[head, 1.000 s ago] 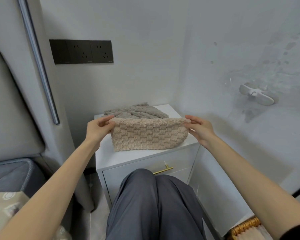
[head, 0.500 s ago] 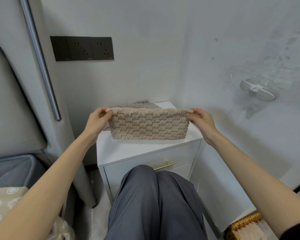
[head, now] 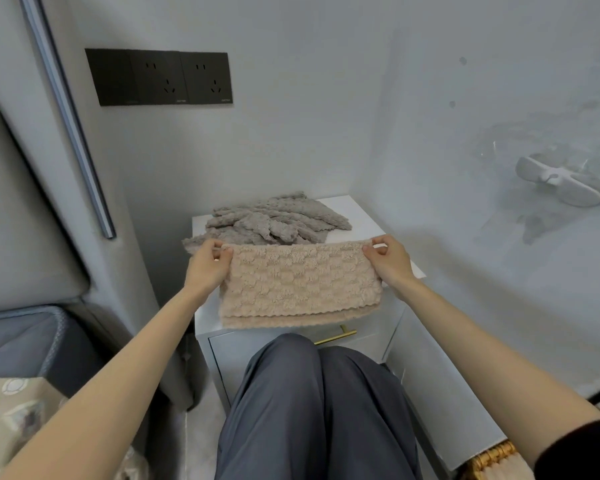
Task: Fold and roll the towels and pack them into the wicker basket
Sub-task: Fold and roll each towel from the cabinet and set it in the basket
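At frame centre, the left hand (head: 207,268) and right hand (head: 390,263) pinch the beige towel's (head: 300,282) top corners in their fingers over the white surface (head: 340,206).

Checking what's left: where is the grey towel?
Head view: the grey towel lies crumpled at the back of the white nightstand, left of centre, just behind the beige towel.

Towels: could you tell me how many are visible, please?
3: beige towel held over the nightstand; grey towel behind it, perhaps hiding more; third towel, partly visible, in wicker basket.
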